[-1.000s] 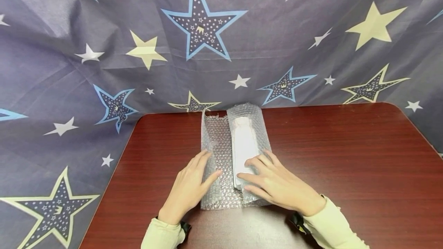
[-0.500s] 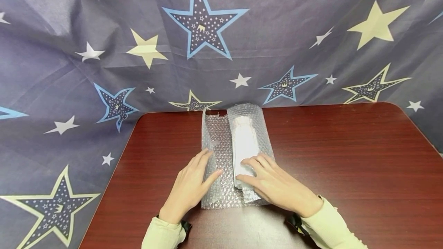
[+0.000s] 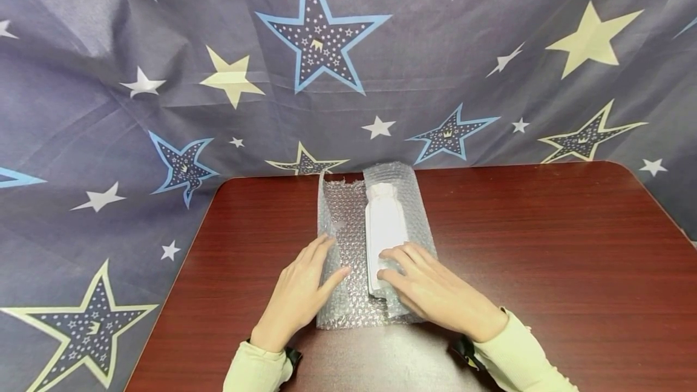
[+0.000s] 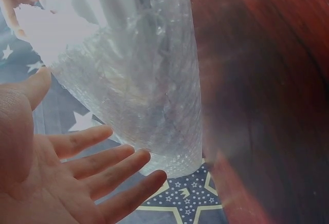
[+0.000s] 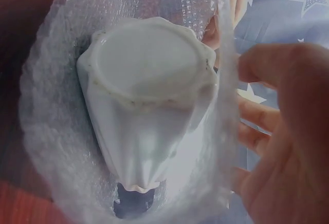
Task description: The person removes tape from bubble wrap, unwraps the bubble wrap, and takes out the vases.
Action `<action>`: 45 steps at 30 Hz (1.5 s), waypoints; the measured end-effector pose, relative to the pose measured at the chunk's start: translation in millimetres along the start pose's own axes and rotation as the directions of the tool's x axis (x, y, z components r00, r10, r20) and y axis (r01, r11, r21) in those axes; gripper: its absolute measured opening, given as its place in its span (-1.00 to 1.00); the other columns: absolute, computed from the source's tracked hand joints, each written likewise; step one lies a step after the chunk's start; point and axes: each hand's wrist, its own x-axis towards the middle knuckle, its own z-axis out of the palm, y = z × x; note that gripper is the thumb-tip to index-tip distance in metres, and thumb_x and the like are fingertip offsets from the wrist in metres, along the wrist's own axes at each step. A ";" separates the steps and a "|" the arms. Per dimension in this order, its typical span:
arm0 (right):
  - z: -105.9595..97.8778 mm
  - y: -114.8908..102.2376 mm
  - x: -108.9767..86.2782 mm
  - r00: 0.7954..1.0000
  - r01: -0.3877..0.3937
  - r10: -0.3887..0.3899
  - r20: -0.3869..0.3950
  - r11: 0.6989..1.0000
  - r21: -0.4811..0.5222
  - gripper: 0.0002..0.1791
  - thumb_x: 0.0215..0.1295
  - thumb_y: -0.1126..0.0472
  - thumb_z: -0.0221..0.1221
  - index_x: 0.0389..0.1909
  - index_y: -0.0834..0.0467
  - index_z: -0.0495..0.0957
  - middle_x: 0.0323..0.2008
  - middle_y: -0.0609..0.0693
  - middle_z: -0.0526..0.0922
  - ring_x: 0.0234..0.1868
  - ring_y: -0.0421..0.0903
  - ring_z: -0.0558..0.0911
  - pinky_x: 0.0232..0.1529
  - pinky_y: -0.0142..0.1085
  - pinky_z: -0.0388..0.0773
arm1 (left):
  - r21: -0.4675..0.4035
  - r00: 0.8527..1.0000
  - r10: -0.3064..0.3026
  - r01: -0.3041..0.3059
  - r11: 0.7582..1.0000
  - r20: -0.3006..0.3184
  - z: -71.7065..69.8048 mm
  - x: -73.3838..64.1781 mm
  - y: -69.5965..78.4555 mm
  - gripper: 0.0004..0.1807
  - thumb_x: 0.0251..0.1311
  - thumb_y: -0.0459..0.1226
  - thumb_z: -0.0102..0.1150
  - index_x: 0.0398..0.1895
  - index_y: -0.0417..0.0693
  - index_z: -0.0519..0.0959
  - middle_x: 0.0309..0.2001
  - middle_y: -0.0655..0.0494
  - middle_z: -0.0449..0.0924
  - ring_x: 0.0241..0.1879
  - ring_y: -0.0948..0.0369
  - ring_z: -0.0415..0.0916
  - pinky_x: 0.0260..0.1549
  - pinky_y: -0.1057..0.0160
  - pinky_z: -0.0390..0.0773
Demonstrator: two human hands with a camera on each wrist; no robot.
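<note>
The white vase lies on its side on the bubble wrap upon the surface, its base toward the person. Both the left grip and the right grip are relaxed at the wrap's sides, clasping nothing. It seems better to press the right flap evenly along the vase, while the left steadies the sheet.

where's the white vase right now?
Head view: the white vase lies on its side in the right half of the bubble wrap, on the table, neck toward the star-patterned curtain.
</note>
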 end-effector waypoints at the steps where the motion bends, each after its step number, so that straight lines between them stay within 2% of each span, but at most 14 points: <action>1: 0.0 0.4 0.2 1.000 -0.001 0.001 -0.014 1.000 0.005 -0.74 0.40 0.25 -0.16 -0.14 0.11 0.51 0.07 0.10 0.53 0.03 0.06 0.49 0.16 -0.10 0.46 | 0.001 1.000 0.000 0.000 1.000 0.000 0.0 0.1 0.0 -0.26 0.36 0.30 -0.10 0.39 0.03 0.39 0.41 0.00 0.35 0.31 0.00 0.41 0.09 -0.15 0.52; 5: -0.9 2.7 -0.6 1.000 -0.019 0.019 -0.023 1.000 0.001 -0.77 0.51 0.17 -0.15 -0.24 0.12 0.47 0.07 0.12 0.54 0.04 0.07 0.51 0.18 -0.09 0.47 | 0.000 1.000 0.001 -0.001 1.000 -0.001 -0.1 0.3 0.1 -0.27 0.36 0.29 -0.08 0.39 0.03 0.39 0.40 0.00 0.35 0.31 0.00 0.41 0.08 -0.15 0.53; 12: -5.0 7.0 -4.9 0.997 -0.069 0.069 0.030 0.998 0.004 -0.77 0.53 0.03 -0.04 -0.26 0.07 0.45 0.13 0.11 0.51 0.11 0.06 0.48 0.25 -0.10 0.41 | -0.002 1.000 -0.006 0.006 1.000 0.004 0.3 0.4 0.4 -0.26 0.36 0.29 -0.10 0.40 0.03 0.38 0.40 0.00 0.35 0.32 0.00 0.41 0.09 -0.15 0.52; 17: -6.9 10.3 -5.9 0.997 -0.078 0.078 0.016 0.997 0.018 -0.78 0.50 0.03 0.00 -0.28 0.08 0.43 0.12 0.12 0.50 0.08 0.06 0.48 0.19 -0.12 0.43 | -0.003 1.000 -0.005 0.005 1.000 0.001 1.1 0.5 0.2 -0.26 0.36 0.29 -0.09 0.40 0.04 0.38 0.40 0.01 0.35 0.31 -0.01 0.42 0.08 -0.15 0.53; 23: -8.8 12.6 -6.8 0.996 -0.091 0.090 0.028 0.996 0.020 -0.79 0.49 0.04 0.03 -0.31 0.07 0.42 0.14 0.12 0.50 0.14 0.07 0.47 0.26 -0.11 0.39 | -0.007 1.000 -0.007 0.007 1.000 0.000 0.9 1.0 -0.4 -0.28 0.35 0.27 -0.04 0.39 0.05 0.39 0.40 0.00 0.35 0.30 -0.03 0.42 0.09 -0.17 0.52; 28: -8.0 16.8 -9.6 0.995 -0.097 0.095 0.038 0.995 0.035 -0.79 0.42 0.04 0.12 -0.35 0.07 0.42 0.10 0.12 0.51 0.15 0.07 0.46 0.26 -0.12 0.38 | -0.012 1.000 -0.012 0.012 1.000 -0.007 -0.7 0.2 -1.1 -0.28 0.34 0.28 -0.03 0.38 0.06 0.40 0.39 -0.02 0.37 0.30 -0.04 0.42 0.10 -0.18 0.51; 36: -7.4 20.0 -15.1 0.983 -0.166 0.160 0.090 0.984 0.063 -0.59 0.32 -0.18 0.20 -0.34 0.08 0.37 0.14 0.12 0.50 0.21 0.05 0.43 0.32 -0.13 0.31 | -0.019 1.000 -0.018 0.018 1.000 -0.005 -2.6 0.5 -3.5 -0.26 0.34 0.31 -0.08 0.38 0.04 0.40 0.39 -0.04 0.37 0.31 -0.06 0.41 0.13 -0.19 0.49; 40: -8.4 24.1 -18.0 0.987 -0.148 0.143 0.074 0.987 0.064 -0.61 0.24 -0.12 0.29 -0.34 0.09 0.39 0.13 0.13 0.51 0.21 0.09 0.45 0.33 -0.09 0.33 | -0.021 1.000 -0.023 0.023 1.000 0.001 -3.2 0.5 -3.5 -0.25 0.34 0.31 -0.09 0.38 0.04 0.40 0.39 -0.03 0.36 0.32 -0.05 0.40 0.14 -0.18 0.48; 45: -12.3 30.5 -24.4 0.985 -0.148 0.143 0.094 0.988 0.049 -0.61 0.14 -0.05 0.37 -0.27 0.10 0.43 0.15 0.15 0.50 0.22 0.09 0.43 0.31 -0.05 0.36 | -0.025 1.000 -0.025 0.025 0.999 0.005 -3.9 0.5 -3.5 -0.27 0.35 0.29 -0.08 0.39 0.04 0.40 0.40 -0.02 0.36 0.32 -0.05 0.40 0.13 -0.18 0.48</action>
